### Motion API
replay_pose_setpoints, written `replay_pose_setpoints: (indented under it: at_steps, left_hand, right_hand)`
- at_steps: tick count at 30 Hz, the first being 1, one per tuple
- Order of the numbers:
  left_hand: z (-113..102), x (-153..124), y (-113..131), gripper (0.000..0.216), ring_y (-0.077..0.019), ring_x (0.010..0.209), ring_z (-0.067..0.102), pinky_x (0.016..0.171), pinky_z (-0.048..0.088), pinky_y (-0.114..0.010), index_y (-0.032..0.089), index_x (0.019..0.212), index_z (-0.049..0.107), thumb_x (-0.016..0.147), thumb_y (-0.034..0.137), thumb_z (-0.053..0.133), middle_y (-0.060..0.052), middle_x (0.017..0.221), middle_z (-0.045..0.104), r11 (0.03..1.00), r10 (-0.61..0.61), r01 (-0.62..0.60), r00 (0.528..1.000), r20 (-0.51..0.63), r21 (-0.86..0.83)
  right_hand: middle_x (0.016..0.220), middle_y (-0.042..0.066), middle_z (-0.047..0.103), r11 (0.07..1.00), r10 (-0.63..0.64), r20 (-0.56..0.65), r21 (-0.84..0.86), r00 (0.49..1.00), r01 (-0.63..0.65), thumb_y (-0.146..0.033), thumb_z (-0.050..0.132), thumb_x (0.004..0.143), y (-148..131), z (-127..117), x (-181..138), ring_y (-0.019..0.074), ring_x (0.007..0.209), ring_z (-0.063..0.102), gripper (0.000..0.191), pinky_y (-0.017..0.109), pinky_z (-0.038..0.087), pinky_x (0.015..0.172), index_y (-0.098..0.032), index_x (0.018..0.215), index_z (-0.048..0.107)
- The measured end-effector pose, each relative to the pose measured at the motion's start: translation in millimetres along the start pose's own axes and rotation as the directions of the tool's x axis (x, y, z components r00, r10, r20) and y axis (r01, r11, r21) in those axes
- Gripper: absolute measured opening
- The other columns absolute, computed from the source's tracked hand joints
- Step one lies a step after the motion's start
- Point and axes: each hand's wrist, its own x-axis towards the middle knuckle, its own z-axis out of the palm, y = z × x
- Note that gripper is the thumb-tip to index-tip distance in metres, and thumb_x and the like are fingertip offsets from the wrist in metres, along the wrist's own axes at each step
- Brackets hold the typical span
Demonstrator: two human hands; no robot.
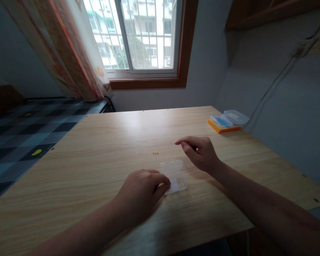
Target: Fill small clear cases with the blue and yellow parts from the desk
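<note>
A small clear plastic box (185,184) lies on the table with its lid (173,165) folded back, away from me. Something whitish shows inside. My left hand (144,186) is closed at the box's left side, thumb and forefinger pinched on its edge and partly covering it. Above the table, to the right of the lid, hovers my right hand (200,151). Its thumb and forefinger are close together, pointing left, and anything between them is too small to make out. Several tiny yellow pieces (155,153) sit in a short row beyond the box.
At the table's far right stands an orange-based case (221,129) with a clear lid and blue contents. The wooden table (96,160) reaches towards a window. A checked bed (29,135) adjoins its left side, and a cable (266,92) runs down the right wall.
</note>
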Motion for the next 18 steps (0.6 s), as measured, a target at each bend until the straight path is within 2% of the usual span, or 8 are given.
replay_pose_setpoints:
  at_steps: [3,11,18]
  left_hand:
    - [1,5,4,0.018,-0.0165,0.066,0.069,0.063,0.044,-0.028,0.029,0.086,0.081,0.091,0.021,0.065,0.003,0.081,0.078,1.0,-0.015,0.014,0.999,0.03,0.019]
    - [6,13,12,0.017,-0.0233,0.07,0.071,0.06,0.044,-0.031,0.032,0.084,0.082,0.088,0.027,0.066,0.0,0.079,0.079,0.968,-0.164,0.14,0.981,0.101,0.207]
    - [2,15,9,0.018,-0.0247,0.08,0.074,0.07,0.05,-0.032,0.031,0.094,0.083,0.087,0.026,0.067,-0.001,0.09,0.081,0.982,-0.141,0.125,0.984,0.107,0.141]
  right_hand:
    - [0.054,-0.003,0.053,1.0,-0.022,0.0,0.013,1.0,0.022,-0.029,0.053,0.093,1,1,-1,0.0087,0.049,0.043,0.029,0.023,0.034,0.05,-0.019,0.091,0.081]
    - [0.053,-0.003,0.051,1.0,-0.002,-0.003,0.029,1.0,0.002,-0.028,0.053,0.092,2,1,-1,0.0086,0.048,0.041,0.029,0.023,0.033,0.05,-0.019,0.091,0.08]
    - [0.053,-0.004,0.052,0.997,-0.072,0.002,0.019,0.997,0.072,-0.024,0.054,0.093,2,-1,-1,0.0069,0.047,0.041,0.027,0.021,0.033,0.048,-0.017,0.091,0.08]
